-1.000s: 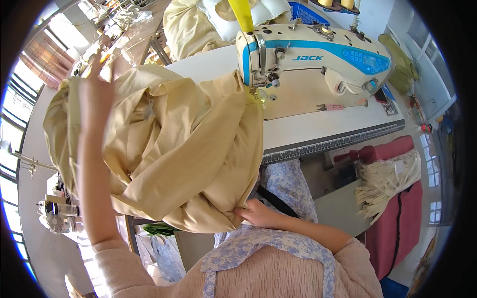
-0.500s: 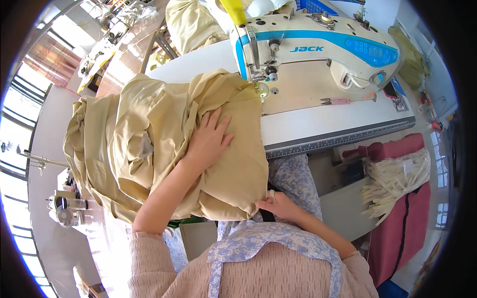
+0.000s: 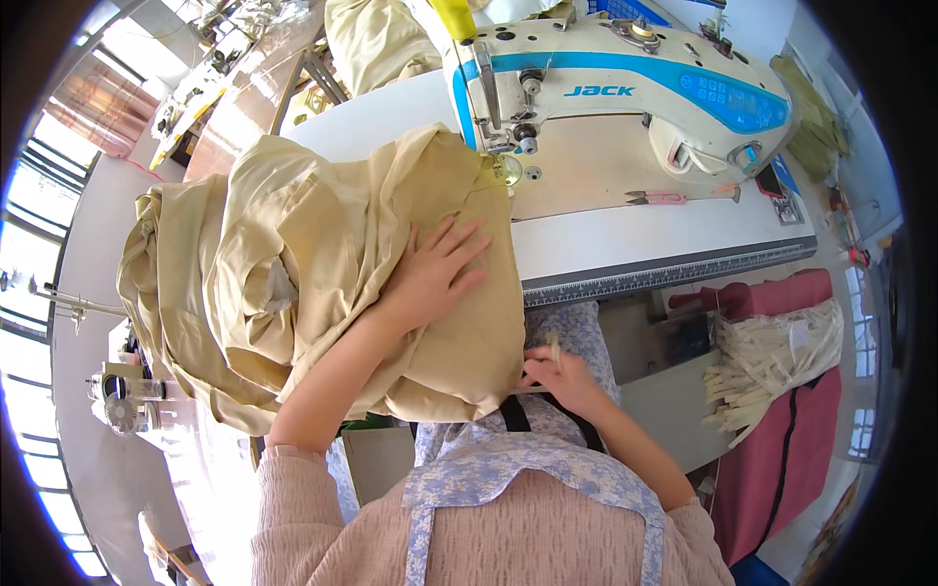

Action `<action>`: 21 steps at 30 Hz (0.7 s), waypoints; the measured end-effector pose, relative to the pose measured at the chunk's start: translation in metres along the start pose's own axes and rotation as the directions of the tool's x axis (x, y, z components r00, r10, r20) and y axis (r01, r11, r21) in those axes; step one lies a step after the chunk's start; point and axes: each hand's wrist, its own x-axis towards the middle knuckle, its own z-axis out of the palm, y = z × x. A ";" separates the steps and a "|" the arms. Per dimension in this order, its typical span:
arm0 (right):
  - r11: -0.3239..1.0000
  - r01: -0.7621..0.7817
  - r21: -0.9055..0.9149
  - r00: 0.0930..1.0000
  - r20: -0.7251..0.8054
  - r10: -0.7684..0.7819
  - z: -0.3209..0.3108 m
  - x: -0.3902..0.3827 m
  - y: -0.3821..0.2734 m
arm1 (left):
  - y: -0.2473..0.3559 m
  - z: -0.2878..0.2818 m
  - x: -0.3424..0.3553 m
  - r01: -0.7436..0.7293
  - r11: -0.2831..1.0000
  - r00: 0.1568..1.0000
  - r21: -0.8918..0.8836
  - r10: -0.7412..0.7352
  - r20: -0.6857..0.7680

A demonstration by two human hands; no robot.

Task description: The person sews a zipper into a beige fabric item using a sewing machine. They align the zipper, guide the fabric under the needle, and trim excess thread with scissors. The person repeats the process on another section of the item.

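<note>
A big bundle of beige fabric (image 3: 283,264) lies heaped on the white sewing table (image 3: 625,244), its right edge under the needle of the white and blue sewing machine (image 3: 625,88). My left hand (image 3: 435,273) rests flat on the fabric with fingers spread, pressing it down near the machine. My right hand (image 3: 557,376) is below the table edge at my lap, pinching the lower corner of the fabric between fingers and thumb.
Small pink-handled snips (image 3: 664,198) lie on the machine bed. More beige cloth (image 3: 376,44) is piled behind the table. To the right stands a red bin (image 3: 782,430) holding a bundle of pale strips (image 3: 772,356). Other machines stand at the far left.
My left hand came down from holding the fabric high and now lies flat on it. The bundle has settled lower on the table. My right hand stayed at the lower corner.
</note>
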 end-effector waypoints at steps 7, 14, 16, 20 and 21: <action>0.813 0.337 -0.476 0.928 0.019 -0.373 -0.002 -0.013 -0.071 | 0.071 -0.035 -0.023 0.465 0.413 0.883 -0.783 -0.153 0.443; 0.949 0.260 -0.177 0.965 0.000 -0.264 0.015 -0.011 -0.073 | 0.089 -0.008 -0.026 0.365 -0.066 0.927 -0.929 -0.064 0.369; 0.928 0.322 0.186 0.946 -0.024 -0.324 0.011 -0.009 -0.071 | 0.089 -0.008 -0.026 0.388 -0.018 0.921 -0.921 -0.011 0.388; 0.910 0.278 0.308 0.956 0.005 -0.293 0.004 -0.003 -0.067 | 0.088 -0.012 -0.027 0.279 -0.018 0.951 -0.960 -0.136 0.278; 0.912 0.288 0.291 0.956 -0.033 -0.291 0.005 -0.003 -0.066 | 0.088 -0.012 -0.027 0.228 -0.049 0.958 -0.972 -0.164 0.233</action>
